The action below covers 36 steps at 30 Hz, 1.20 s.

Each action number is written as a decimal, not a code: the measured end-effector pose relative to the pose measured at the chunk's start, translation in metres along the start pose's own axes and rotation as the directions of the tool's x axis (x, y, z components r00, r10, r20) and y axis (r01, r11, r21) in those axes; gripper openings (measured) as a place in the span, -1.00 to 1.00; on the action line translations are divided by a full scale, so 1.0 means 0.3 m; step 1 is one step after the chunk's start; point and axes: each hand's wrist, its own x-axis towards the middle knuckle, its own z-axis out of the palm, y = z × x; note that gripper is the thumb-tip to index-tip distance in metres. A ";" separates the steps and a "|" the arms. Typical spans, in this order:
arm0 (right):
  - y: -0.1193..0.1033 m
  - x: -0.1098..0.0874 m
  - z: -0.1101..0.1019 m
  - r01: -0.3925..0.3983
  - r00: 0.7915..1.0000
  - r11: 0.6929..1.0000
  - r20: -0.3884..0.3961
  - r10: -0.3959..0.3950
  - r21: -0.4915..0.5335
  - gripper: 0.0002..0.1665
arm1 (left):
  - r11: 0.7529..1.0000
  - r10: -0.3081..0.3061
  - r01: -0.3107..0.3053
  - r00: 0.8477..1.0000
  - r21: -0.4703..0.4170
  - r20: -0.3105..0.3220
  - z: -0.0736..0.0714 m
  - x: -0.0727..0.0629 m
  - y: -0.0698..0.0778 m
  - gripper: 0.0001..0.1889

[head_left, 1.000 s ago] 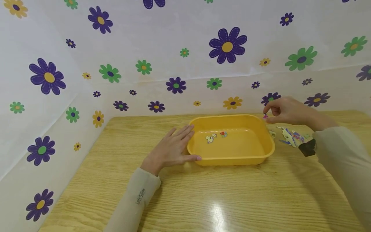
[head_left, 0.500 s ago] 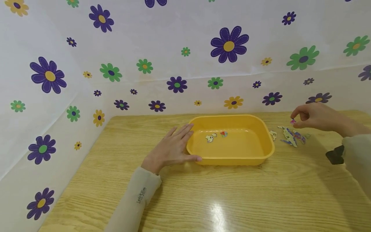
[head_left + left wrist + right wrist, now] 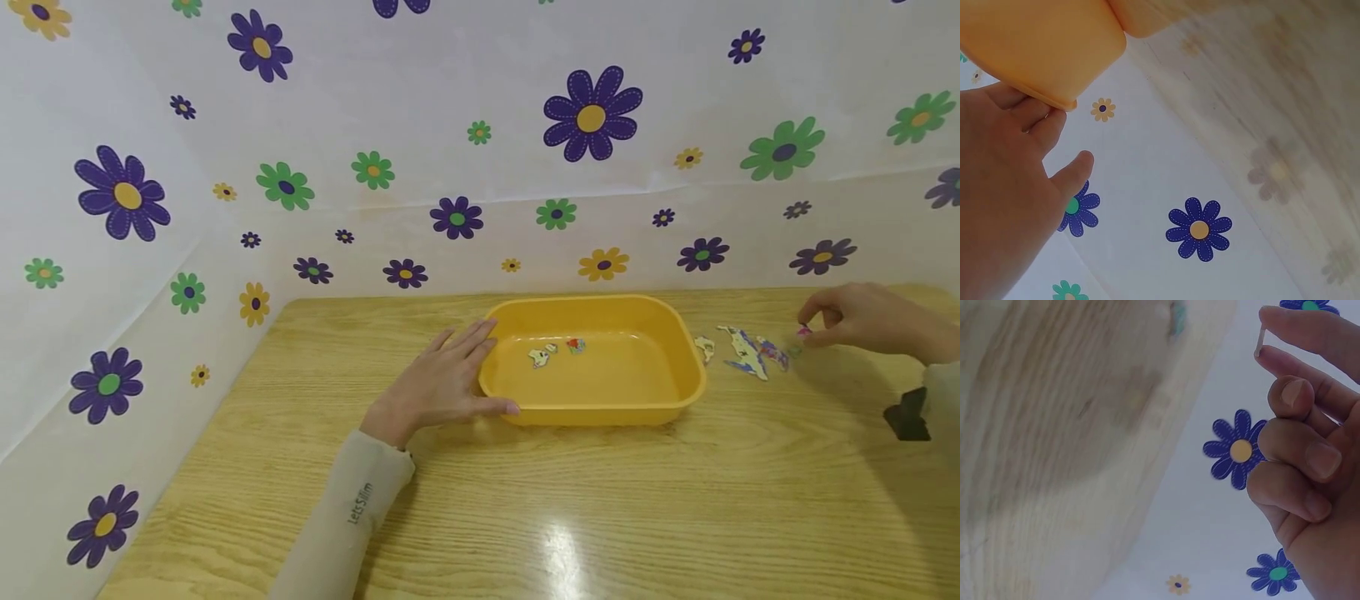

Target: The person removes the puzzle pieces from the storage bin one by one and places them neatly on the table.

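Observation:
A yellow plastic tub [image 3: 592,415] stands on the table, with a few small flat pieces [image 3: 538,357] lying on its floor, cream ones and one red. My left hand [image 3: 435,387] rests on the tub's left end, fingers stretched over the rim and thumb at the front edge. To the right, my right hand [image 3: 870,321] pinches a small thin piece [image 3: 804,330] with pink on it between thumb and forefinger. In the right wrist view the piece [image 3: 1260,340] appears edge-on, the other fingers curled into the palm.
Between the tub and my right hand lie several flat cut-out pieces [image 3: 746,354], cream with blue and purple. A white wall covering [image 3: 337,83] with printed flowers rises behind the wooden table [image 3: 480,517] and along its left side.
My right hand, pinching the small piece, has moved right from the tub's far right corner, out past the loose pieces, and lower. My left hand has stayed on the tub.

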 end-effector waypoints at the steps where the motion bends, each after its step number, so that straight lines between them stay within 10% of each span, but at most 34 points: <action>1: 0.008 -0.005 0.001 -0.004 1.000 1.000 0.001 0.004 -0.005 -0.77 | 1.000 -0.002 0.002 1.000 0.004 0.004 -0.001 -0.001 -0.002 0.26; 21: 0.130 -0.043 0.087 0.003 0.999 1.000 -0.041 -0.002 0.027 -0.84 | 0.998 -0.026 0.026 1.000 -0.053 0.001 -0.011 0.001 -0.005 0.07; 36: 0.063 -0.009 -0.008 0.004 0.999 1.000 -0.042 -0.005 -0.023 -0.62 | 0.996 -0.028 0.027 1.000 -0.081 -0.008 0.003 -0.002 -0.007 0.09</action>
